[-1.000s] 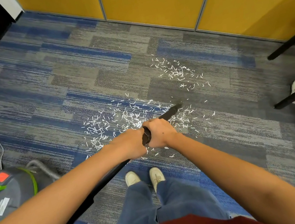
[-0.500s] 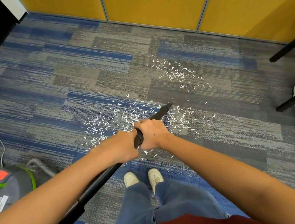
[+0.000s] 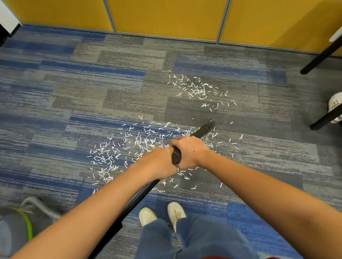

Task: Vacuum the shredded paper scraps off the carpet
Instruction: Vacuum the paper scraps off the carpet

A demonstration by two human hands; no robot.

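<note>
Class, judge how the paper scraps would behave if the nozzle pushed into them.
Probably very light: the scraps are tiny thin slivers, so they would likely scatter. Some may snag, since the carpet looks coarsely textured.

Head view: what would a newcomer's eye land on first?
White paper scraps litter the blue-grey carpet mid-frame, with a smaller patch nearer the yellow wall panels. The left hand and right hand both grip a black vacuum wand, its tip at the scraps' edge.

Grey and blue striped carpet tiles [image 3: 94, 90] meet yellow padded wall panels [image 3: 167, 9] at the far edge; black slanted table legs [image 3: 331, 48] stand at right.
</note>
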